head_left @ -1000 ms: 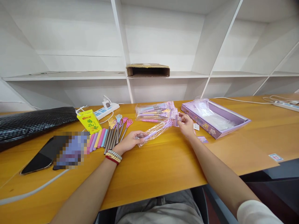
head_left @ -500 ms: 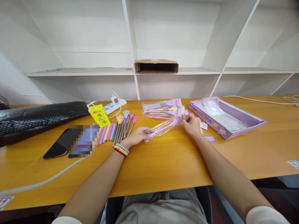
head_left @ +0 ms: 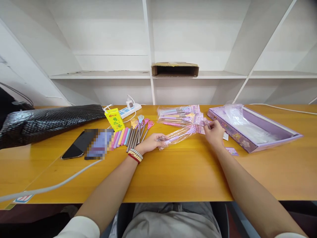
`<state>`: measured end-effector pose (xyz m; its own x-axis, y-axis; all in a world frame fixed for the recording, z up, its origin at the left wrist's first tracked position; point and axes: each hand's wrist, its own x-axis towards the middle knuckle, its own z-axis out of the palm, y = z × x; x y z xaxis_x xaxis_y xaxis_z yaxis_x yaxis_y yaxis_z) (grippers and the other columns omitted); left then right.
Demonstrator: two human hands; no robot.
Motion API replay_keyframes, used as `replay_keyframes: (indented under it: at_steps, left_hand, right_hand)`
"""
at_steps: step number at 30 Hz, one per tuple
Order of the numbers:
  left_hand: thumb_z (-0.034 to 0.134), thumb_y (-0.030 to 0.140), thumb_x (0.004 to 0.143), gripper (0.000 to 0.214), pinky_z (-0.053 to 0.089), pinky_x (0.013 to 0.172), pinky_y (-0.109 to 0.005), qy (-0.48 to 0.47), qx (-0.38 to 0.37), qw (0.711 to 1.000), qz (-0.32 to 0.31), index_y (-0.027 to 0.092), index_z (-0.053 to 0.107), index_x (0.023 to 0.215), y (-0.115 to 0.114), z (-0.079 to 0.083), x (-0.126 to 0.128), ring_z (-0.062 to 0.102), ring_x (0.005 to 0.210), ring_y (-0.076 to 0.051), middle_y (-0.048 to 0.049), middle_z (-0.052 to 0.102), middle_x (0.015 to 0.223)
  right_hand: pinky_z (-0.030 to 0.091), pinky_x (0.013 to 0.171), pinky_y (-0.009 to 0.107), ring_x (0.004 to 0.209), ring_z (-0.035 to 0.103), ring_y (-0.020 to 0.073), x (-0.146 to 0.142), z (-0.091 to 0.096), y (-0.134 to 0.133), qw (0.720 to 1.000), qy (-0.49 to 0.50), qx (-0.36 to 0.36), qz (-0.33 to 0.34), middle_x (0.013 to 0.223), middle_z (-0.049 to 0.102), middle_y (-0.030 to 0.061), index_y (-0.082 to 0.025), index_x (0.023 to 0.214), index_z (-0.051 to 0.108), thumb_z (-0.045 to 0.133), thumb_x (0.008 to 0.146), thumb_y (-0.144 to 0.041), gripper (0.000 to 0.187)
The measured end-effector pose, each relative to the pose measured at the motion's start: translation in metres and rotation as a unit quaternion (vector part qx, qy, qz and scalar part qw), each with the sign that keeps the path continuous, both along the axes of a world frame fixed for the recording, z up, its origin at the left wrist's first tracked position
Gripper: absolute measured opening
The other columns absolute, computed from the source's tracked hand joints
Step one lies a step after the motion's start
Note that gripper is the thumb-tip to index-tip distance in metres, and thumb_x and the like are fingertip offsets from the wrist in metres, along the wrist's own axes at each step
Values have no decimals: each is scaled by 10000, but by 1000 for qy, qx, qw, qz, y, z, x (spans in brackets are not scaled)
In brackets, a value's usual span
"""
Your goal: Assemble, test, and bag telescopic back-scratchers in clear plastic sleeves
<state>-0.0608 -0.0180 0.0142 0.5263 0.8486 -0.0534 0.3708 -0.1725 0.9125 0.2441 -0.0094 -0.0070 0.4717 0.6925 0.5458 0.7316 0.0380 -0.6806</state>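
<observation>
We see the left hand (head_left: 150,142), fingers curled shut on the handle end of a clear plastic sleeve holding a purple hand-shaped scratcher (head_left: 177,136), which lies on the orange wooden desk (head_left: 173,175), while the right hand (head_left: 214,134) seemingly pinches its far end (fingertips hidden), a two-ended grip that stretches it flat.

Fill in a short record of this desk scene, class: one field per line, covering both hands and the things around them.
left hand: grips the handle end of the bagged scratcher
right hand: pinches the bag's other end
loose scratchers: row beside the left hand
bagged pile: behind the held bag
purple box: open, right of the right hand
carton: yellow, upright behind the row
phone: flat, left of the row
</observation>
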Motion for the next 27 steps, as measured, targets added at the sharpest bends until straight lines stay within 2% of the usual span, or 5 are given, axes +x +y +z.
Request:
replay_keyframes:
  at_steps: [5, 9, 14, 22, 27]
  left_hand:
    - [655, 299, 674, 360, 438, 802, -296, -6, 5, 1000, 5, 140, 641, 996, 2, -2, 0, 571, 864, -174, -72, 642, 939]
    - [655, 302, 672, 379, 451, 756, -289, -9, -6, 1000, 10, 138, 635, 1013, 4, -4, -1, 569, 842, -171, -73, 639, 927]
    - [662, 306, 669, 384, 448, 732, -280, -19, -10, 1000, 16, 139, 639, 1013, 4, -4, -3, 564, 812, -160, -64, 625, 901]
    - [666, 313, 671, 386, 454, 697, -277, -26, -25, 999, 5, 135, 636, 1012, 3, -1, -4, 560, 766, -151, -66, 611, 876]
    - [669, 301, 667, 382, 450, 679, -276, -32, -47, 998, 11, 133, 628, 1008, 1, 1, -3, 551, 718, -137, -49, 600, 833]
  right_hand:
    - [412, 587, 285, 554, 541, 164, 5, 3, 0, 994, 101, 15, 33, 636, 614, 20, -169, 936, 571, 585, 675, -289, 288]
    - [440, 548, 289, 571, 575, 177, 10, 2, 5, 974, 208, 25, 81, 669, 638, 48, -155, 880, 602, 658, 606, -312, 321]
    - [478, 571, 307, 597, 588, 171, 15, -6, 13, 947, 287, 40, 138, 695, 642, 41, -150, 822, 608, 736, 511, -333, 384]
    - [464, 581, 287, 571, 546, 134, 16, -9, 14, 928, 306, -6, 214, 655, 609, 7, -135, 768, 621, 784, 439, -285, 396]
    - [449, 531, 273, 531, 524, 129, 18, -12, 16, 932, 299, -32, 203, 604, 578, -10, -143, 743, 611, 781, 415, -275, 392]
